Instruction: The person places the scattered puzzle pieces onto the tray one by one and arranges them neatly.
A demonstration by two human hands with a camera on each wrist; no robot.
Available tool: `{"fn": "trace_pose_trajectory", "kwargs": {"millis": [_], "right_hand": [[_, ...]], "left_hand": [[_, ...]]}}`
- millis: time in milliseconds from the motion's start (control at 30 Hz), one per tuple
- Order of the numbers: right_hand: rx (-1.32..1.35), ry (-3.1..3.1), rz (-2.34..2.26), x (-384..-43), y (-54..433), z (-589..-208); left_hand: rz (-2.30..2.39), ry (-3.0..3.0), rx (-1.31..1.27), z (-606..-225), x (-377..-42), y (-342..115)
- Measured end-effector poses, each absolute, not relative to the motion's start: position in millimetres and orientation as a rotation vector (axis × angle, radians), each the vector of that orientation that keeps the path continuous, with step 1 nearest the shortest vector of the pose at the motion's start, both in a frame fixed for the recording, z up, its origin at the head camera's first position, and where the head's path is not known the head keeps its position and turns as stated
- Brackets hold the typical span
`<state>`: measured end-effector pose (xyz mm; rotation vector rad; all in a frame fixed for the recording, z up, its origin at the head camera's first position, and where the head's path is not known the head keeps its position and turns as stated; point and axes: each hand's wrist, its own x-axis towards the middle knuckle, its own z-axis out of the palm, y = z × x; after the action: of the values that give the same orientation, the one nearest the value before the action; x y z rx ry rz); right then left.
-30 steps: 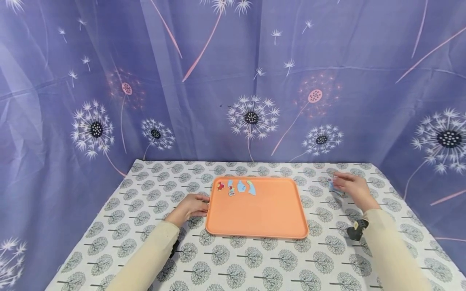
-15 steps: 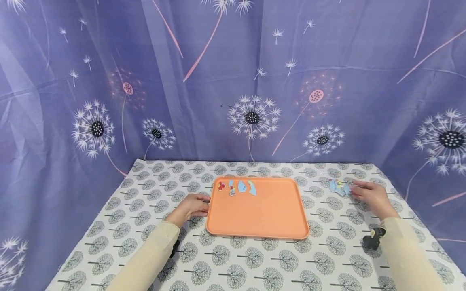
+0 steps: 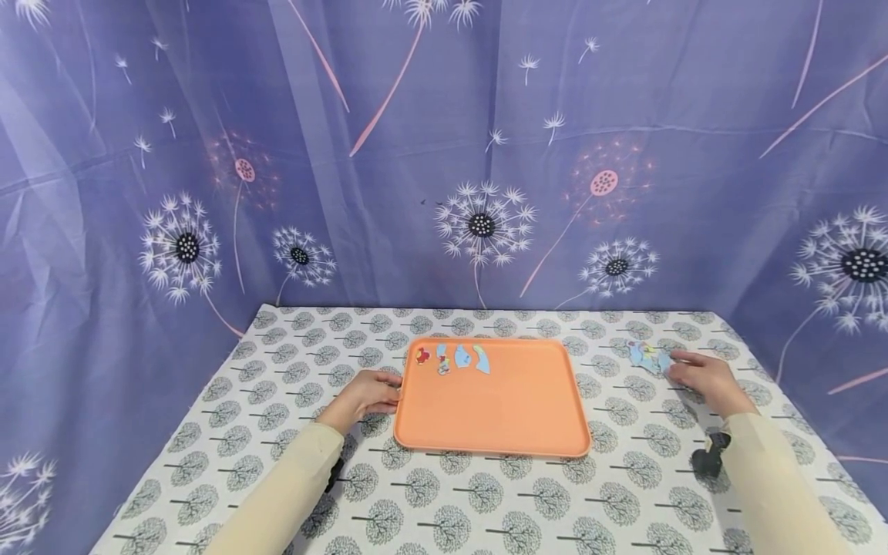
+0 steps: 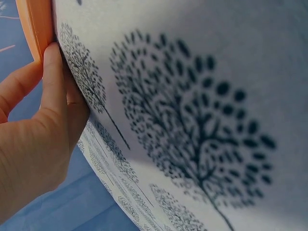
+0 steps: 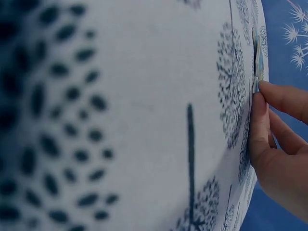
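My left hand [image 3: 366, 395] grips the left rim of an orange tray [image 3: 494, 412], thumb and fingertips at its edge; the tray's edge [image 4: 36, 29] also shows in the left wrist view. Off to the right lies a small pile of light blue puzzle pieces [image 3: 642, 354] with coloured print. At the pile's right side my right hand [image 3: 709, 379] pinches a light blue puzzle piece [image 3: 665, 361] between thumb and forefinger. From the right wrist, those fingertips [image 5: 260, 98] sit low at the cloth, with the thin pieces [image 5: 259, 57] seen edge-on beyond them.
Along the tray's back left lie a red puzzle piece [image 3: 422, 355], a small printed one [image 3: 443, 364] and light blue ones [image 3: 462, 356]. A tree-print cloth [image 3: 444, 493] covers the table. Behind it hangs a purple dandelion curtain [image 3: 388, 193].
My right hand has moved right, from over the pile to its right side, uncovering the pieces, and now pinches one there. The left hand stays on the tray rim.
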<state>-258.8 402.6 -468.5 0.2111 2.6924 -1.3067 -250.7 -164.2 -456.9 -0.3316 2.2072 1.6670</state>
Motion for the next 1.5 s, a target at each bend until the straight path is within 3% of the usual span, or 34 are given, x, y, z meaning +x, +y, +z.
{"fn": "trace_pose_trajectory", "kwargs": {"millis": [600, 767, 1500], "right_hand": [[0.245, 2.783, -1.382, -260, 393, -471], [0.368, 2.770, -1.523, -263, 393, -475], [0.273, 2.360, -2.051, -266, 372, -455]], "left_hand": [[1.670, 2.201, -0.328, -456, -252, -164], [1.663, 2.205, -0.331, -456, -252, -164], [1.643, 2.220, -0.351, -458, -252, -164]]}}
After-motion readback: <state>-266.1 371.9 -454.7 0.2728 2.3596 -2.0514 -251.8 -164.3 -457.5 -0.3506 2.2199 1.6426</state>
